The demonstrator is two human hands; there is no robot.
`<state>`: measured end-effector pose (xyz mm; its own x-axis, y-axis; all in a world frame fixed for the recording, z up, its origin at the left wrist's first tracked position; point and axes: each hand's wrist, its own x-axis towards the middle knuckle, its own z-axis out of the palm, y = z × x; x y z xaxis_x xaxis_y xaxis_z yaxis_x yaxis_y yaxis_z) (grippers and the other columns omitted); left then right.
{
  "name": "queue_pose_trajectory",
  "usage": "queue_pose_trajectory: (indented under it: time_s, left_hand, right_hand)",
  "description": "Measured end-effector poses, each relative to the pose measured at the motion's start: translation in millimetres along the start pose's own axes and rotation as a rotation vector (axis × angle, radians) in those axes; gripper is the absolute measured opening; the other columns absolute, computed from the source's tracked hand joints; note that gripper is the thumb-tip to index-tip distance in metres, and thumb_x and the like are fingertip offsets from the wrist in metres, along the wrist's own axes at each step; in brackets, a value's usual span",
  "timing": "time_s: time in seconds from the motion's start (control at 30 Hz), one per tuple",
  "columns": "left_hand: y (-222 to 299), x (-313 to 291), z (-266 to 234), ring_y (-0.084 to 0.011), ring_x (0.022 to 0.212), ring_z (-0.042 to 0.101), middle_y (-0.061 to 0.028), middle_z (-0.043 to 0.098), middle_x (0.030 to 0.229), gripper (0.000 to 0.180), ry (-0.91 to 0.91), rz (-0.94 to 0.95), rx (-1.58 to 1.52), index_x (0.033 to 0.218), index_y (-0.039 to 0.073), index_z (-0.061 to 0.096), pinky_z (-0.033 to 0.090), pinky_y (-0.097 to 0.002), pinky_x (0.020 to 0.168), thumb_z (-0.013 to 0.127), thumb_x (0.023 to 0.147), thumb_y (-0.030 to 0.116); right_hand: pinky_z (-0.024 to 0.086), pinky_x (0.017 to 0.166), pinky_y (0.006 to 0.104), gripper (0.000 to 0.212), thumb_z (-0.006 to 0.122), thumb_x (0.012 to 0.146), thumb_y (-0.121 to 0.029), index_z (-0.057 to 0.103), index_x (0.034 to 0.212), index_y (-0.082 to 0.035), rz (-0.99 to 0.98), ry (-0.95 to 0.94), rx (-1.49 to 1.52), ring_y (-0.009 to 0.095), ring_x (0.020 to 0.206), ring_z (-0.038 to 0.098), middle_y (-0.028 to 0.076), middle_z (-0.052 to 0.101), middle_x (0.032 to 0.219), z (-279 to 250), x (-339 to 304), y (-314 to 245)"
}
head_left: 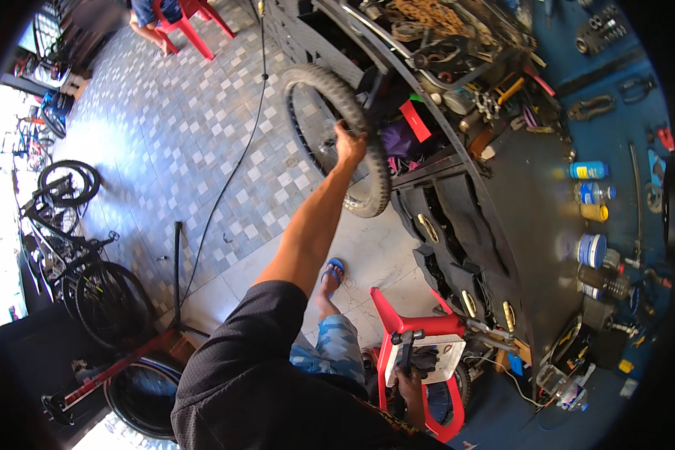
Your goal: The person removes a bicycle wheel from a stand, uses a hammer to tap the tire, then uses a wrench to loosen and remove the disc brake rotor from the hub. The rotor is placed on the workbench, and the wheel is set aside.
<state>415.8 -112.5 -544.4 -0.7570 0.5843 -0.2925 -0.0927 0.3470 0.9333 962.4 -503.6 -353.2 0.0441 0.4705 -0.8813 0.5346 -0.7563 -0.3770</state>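
Note:
My left arm stretches far forward, and its hand [350, 142] grips a bicycle wheel [375, 142] by its knobbly tyre. The wheel stands upright but tilted, beside the dark workbench. Its spokes and hub show against the tiled floor. Low on the right, my right hand [409, 386] is closed around the handle of a dark hammer [407, 337]. That hammer is over a red plastic chair [394, 322] with a pale perforated tray [446, 360] on it. Dark items beside the hand are too small to make out.
A workbench [502, 247] with open drawers runs along the right, carrying loose tools, bottles [591, 170] and parts. Several bicycles [60, 225] stand at the left near a repair stand [178, 277]. A black cable [240, 161] crosses the floor. Another person [146, 30] is at the top left.

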Motion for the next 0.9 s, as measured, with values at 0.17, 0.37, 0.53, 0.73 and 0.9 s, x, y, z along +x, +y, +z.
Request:
queue_pose_trajectory:
  time_s: [0.17,0.37,0.53,0.73,0.9]
  left_hand:
    - [-6.5,-34.6,-9.2,-0.0296,0.093,0.070,-0.0198,0.071,0.108,0.068,-0.272,-0.056,-0.053,0.143,0.004,0.041,0.055,-0.0402,0.076,0.076,0.088,0.023]
    - [-119.4,-174.9,-133.9,-0.0343,0.093,0.071,-0.0211,0.072,0.099,0.063,-0.455,-0.256,0.357,0.134,0.011,0.058,0.055,-0.0434,0.082,0.079,0.082,0.039]
    - [-223.3,-341.9,-336.0,-0.0339,0.097,0.072,-0.0237,0.072,0.104,0.062,-0.381,-0.450,0.717,0.124,0.005,0.066,0.057,-0.0422,0.084,0.081,0.077,0.042]
    - [-228.5,-477.5,-529.1,-0.0202,0.069,0.069,-0.0123,0.070,0.079,0.054,0.025,-0.916,0.422,0.127,0.004,0.063,0.060,-0.0371,0.057,0.080,0.085,0.032]
    - [-223.6,-530.0,-602.1,-0.0213,0.070,0.071,-0.0156,0.073,0.084,0.046,0.309,-0.737,0.361,0.120,0.001,0.066,0.058,-0.0363,0.059,0.077,0.086,0.029]
  right_hand:
    - [0.047,0.040,0.0329,0.021,0.068,0.098,-0.024,0.058,0.096,-0.005,0.034,-0.052,0.043,0.016,0.045,0.056,0.004,0.057,0.065,3.7,3.0,-25.9]
    - [0.053,0.057,0.0425,0.036,0.069,0.094,-0.036,0.062,0.101,-0.001,-0.039,-0.021,-0.447,0.028,0.061,0.067,0.014,0.065,0.074,4.1,40.5,-46.9]
    - [0.050,0.081,0.0558,0.051,0.069,0.088,-0.046,0.060,0.110,-0.001,-0.323,-0.022,-0.903,0.049,0.097,0.066,0.027,0.069,0.099,18.7,72.5,-97.6]
    - [0.059,0.059,0.0450,0.044,0.067,0.091,-0.038,0.060,0.109,0.002,-0.273,-0.107,-1.027,0.036,0.061,0.072,0.023,0.071,0.083,77.1,81.3,-174.0]
    - [0.052,0.040,0.0372,0.026,0.066,0.095,-0.024,0.056,0.100,0.000,-0.407,-0.159,-1.098,0.022,0.045,0.064,0.010,0.062,0.062,150.2,66.6,-209.7]
